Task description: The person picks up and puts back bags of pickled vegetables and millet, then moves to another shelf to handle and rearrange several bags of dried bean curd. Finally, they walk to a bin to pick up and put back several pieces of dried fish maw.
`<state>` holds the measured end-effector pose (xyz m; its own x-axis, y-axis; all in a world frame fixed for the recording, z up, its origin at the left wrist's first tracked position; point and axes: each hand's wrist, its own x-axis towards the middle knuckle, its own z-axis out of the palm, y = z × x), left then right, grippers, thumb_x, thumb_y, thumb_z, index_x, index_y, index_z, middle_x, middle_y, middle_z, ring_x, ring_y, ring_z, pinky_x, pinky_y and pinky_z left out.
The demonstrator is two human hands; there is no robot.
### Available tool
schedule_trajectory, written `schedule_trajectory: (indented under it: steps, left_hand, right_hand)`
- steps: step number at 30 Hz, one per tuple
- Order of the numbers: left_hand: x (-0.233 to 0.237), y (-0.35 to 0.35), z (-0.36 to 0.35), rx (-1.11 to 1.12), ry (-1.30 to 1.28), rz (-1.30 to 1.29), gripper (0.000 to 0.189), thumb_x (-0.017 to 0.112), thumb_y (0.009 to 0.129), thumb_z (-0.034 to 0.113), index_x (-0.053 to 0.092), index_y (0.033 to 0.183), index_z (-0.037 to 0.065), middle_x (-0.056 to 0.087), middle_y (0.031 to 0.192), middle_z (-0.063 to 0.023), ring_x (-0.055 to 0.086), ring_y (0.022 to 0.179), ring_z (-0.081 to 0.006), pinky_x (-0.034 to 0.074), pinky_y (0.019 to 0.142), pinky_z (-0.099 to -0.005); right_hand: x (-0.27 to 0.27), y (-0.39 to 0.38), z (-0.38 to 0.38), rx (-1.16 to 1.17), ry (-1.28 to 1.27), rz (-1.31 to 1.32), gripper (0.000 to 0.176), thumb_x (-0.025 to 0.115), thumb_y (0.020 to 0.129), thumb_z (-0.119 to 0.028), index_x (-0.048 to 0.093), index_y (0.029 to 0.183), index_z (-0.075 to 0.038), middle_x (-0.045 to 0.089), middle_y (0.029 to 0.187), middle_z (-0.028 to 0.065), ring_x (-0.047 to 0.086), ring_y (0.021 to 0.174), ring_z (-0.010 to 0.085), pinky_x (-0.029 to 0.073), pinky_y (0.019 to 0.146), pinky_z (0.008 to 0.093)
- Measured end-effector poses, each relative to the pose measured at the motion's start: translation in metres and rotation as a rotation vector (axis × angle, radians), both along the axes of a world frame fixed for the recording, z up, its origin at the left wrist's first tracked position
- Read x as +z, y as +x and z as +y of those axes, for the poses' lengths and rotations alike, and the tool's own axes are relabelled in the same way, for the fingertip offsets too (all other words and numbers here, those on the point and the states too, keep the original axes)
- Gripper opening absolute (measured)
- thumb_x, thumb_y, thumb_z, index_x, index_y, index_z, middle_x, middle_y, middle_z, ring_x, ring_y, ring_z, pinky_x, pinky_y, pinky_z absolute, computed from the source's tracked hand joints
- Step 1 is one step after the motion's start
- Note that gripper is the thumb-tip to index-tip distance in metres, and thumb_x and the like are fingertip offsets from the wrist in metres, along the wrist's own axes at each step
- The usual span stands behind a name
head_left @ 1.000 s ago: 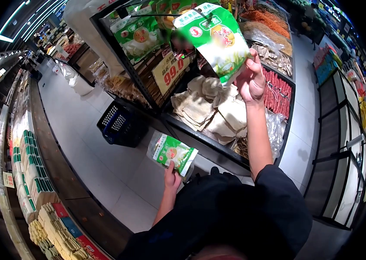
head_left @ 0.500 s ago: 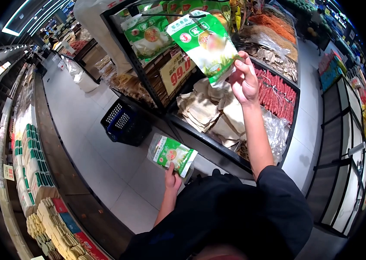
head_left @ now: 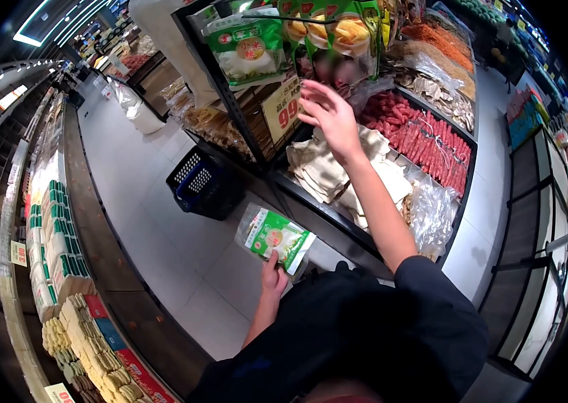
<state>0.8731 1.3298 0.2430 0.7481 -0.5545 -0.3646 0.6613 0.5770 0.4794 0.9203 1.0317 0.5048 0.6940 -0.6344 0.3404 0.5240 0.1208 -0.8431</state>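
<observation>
My left hand (head_left: 272,277) grips a green and white food packet (head_left: 278,238) low in front of my body, thumb on its face. Clear plastic sticks out at the packet's left end. Raised over the display bin, my right hand (head_left: 330,121) is empty, with its fingers apart and slightly bent. It is beside a yellow price sign (head_left: 284,111) with large red figures. Above it, similar green packets (head_left: 248,50) hang on the rack. To their right hang green packets with yellow food pictured (head_left: 350,33), below a dark metal hook (head_left: 291,19).
Under my right arm, the black-edged bin holds pale flat dried sheets (head_left: 317,168), red sausages (head_left: 432,148) and clear plastic bags (head_left: 432,208). A dark shopping basket (head_left: 205,185) stands on the tiled floor. Stacked packs (head_left: 59,242) line the left shelf.
The green packet in my right hand has been let go, and that hand has moved left with its fingers spread. My left hand still holds its packet. The view has shifted slightly.
</observation>
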Motion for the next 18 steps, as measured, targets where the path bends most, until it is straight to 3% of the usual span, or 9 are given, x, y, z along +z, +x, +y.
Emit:
schedule_trajectory:
  steps: [3, 5, 7, 9, 11, 13, 18]
  left_hand:
    - [0.000, -0.003, 0.002, 0.001, -0.015, 0.009, 0.043, 0.057, 0.096, 0.010, 0.042, 0.136, 0.003, 0.053, 0.132, -0.0113, 0.053, 0.121, -0.0254, 0.043, 0.104, -0.0416]
    - [-0.001, -0.003, -0.001, 0.011, 0.015, 0.010, 0.042, 0.057, 0.096, 0.009, 0.042, 0.135, 0.003, 0.053, 0.132, -0.0111, 0.053, 0.121, -0.0250, 0.044, 0.104, -0.0411]
    - [0.005, -0.002, -0.004, 0.022, 0.047, 0.010, 0.042, 0.057, 0.096, 0.009, 0.043, 0.135, 0.003, 0.053, 0.132, -0.0110, 0.054, 0.120, -0.0246, 0.044, 0.103, -0.0405]
    - [0.022, -0.004, -0.011, -0.030, 0.096, -0.009, 0.042, 0.057, 0.096, 0.007, 0.044, 0.135, 0.003, 0.053, 0.133, -0.0106, 0.054, 0.119, -0.0237, 0.045, 0.102, -0.0389]
    - [0.021, -0.001, -0.017, -0.043, 0.121, -0.007, 0.042, 0.058, 0.095, 0.006, 0.045, 0.134, 0.003, 0.054, 0.132, -0.0101, 0.054, 0.119, -0.0228, 0.045, 0.101, -0.0376]
    - [0.018, 0.001, -0.025, -0.078, 0.157, -0.060, 0.041, 0.059, 0.095, 0.005, 0.046, 0.134, 0.003, 0.055, 0.131, -0.0094, 0.054, 0.119, -0.0215, 0.046, 0.100, -0.0366]
    - [0.024, -0.002, -0.038, -0.174, 0.174, -0.102, 0.039, 0.058, 0.095, 0.004, 0.048, 0.133, 0.004, 0.056, 0.130, -0.0089, 0.055, 0.118, -0.0201, 0.046, 0.099, -0.0355]
  right_hand:
    - [-0.055, -0.030, 0.020, 0.161, -0.361, 0.273, 0.037, 0.064, 0.090, -0.009, 0.057, 0.126, -0.002, 0.061, 0.117, 0.0083, 0.060, 0.097, 0.0110, 0.051, 0.083, 0.0258]
    - [-0.078, -0.056, 0.046, 0.486, -0.544, 0.464, 0.046, 0.067, 0.089, -0.020, 0.053, 0.130, -0.004, 0.059, 0.123, 0.0144, 0.060, 0.106, 0.0194, 0.049, 0.090, 0.0323]
    - [-0.095, -0.081, 0.067, 0.570, -0.912, 0.562, 0.064, 0.071, 0.085, -0.034, 0.047, 0.137, -0.005, 0.055, 0.128, 0.0211, 0.054, 0.119, 0.0320, 0.043, 0.100, 0.0401]
    - [-0.127, -0.098, 0.082, 0.620, -0.949, 0.666, 0.079, 0.073, 0.080, -0.042, 0.040, 0.144, -0.010, 0.048, 0.136, 0.0256, 0.043, 0.128, 0.0404, 0.036, 0.107, 0.0436]
    - [-0.138, -0.116, 0.101, 0.487, -1.068, 0.699, 0.083, 0.076, 0.077, -0.043, 0.038, 0.146, -0.016, 0.037, 0.141, 0.0281, 0.034, 0.133, 0.0439, 0.025, 0.112, 0.0523]
    - [-0.146, -0.126, 0.121, 0.327, -1.111, 0.797, 0.087, 0.077, 0.075, -0.043, 0.037, 0.147, -0.017, 0.033, 0.142, 0.0277, 0.029, 0.135, 0.0442, 0.022, 0.112, 0.0557]
    - [-0.172, -0.133, 0.130, 0.130, -1.038, 0.798, 0.089, 0.079, 0.069, -0.036, 0.037, 0.145, -0.017, 0.030, 0.142, 0.0335, 0.034, 0.129, 0.0491, 0.031, 0.105, 0.0517]
